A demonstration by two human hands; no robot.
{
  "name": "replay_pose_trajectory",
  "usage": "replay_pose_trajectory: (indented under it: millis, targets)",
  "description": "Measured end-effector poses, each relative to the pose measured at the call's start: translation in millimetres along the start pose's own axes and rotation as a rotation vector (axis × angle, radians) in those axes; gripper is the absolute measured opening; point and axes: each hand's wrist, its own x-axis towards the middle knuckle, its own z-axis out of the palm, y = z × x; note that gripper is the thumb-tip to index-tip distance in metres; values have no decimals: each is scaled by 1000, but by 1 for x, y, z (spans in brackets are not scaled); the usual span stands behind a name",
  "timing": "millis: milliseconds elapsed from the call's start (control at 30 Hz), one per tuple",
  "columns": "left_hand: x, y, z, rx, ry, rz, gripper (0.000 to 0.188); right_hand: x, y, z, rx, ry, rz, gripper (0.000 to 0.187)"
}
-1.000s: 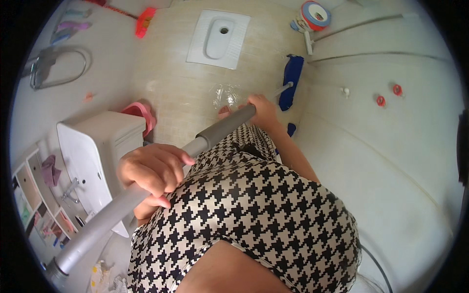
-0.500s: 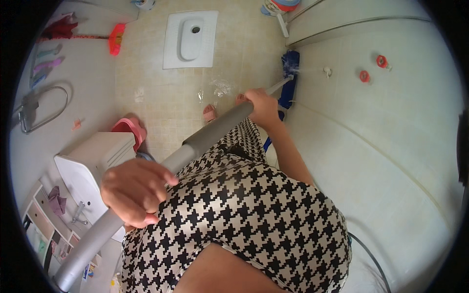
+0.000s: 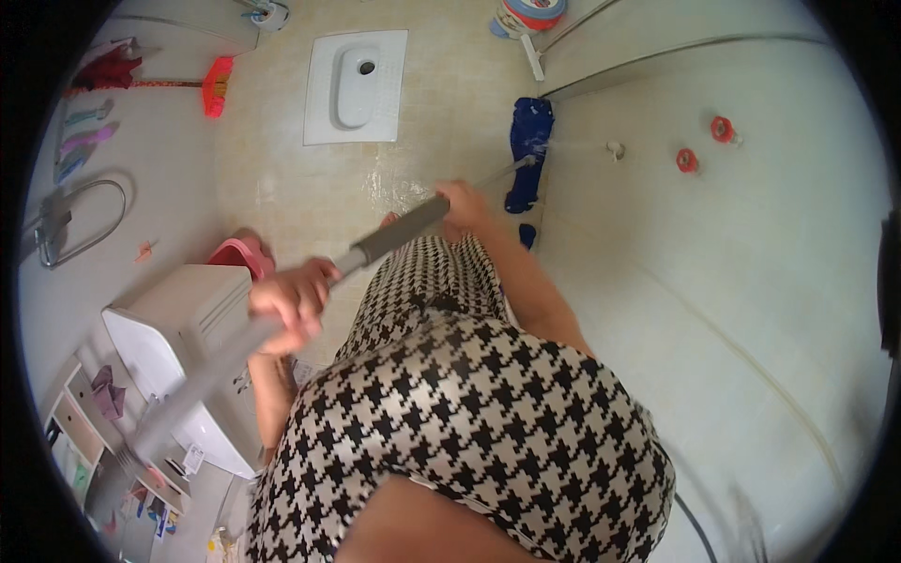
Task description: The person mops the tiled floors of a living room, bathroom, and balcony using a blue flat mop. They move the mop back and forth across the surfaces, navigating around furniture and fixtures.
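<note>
A long grey-handled flat mop (image 3: 405, 230) slants across my front, from lower left to the wall at upper right. Its blue mop head (image 3: 526, 178) lies on the floor beside the right wall, with water from a low wall tap (image 3: 615, 150) falling onto it. My left hand (image 3: 293, 305) is wrapped round the upper pole, slightly blurred. Farther down, by the dark grey sleeve, my right hand (image 3: 464, 208) grips the pole too. The pole's top end is smeared by motion.
A white squat toilet (image 3: 355, 86) is set into the tiled floor, wet near my feet. To the left stand a white washbasin cabinet (image 3: 202, 310) and a pink basin (image 3: 246, 255). Two red valve knobs (image 3: 688, 160) project from the right wall. A bucket (image 3: 527, 17) is at the far right.
Both hands have shifted the pole; my left hand is farther forward and to the right, my right hand slightly left. The mop head has moved left and shows more of its blue surface.
</note>
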Motion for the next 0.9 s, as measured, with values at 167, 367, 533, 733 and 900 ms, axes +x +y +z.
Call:
replay_pose_trajectory:
  millis: [167,367,533,733,900]
  targets:
    - [0,22,-21,-81,-401,265,30,-11,-45,-33,-16,-93,89,13]
    - [-1,-25,-33,-32,14,40,33,17,14,-1,0,-127,7,21]
    - [15,29,-28,2,-739,324,21,-10,-48,-45,-75,-106,-78,13]
    - [-56,41,-37,-125,-158,284,20,-16,-79,1,-60,-28,-76,22]
    - [-26,-12,-15,21,-39,73,32,-17,16,13,-133,-154,-17,14]
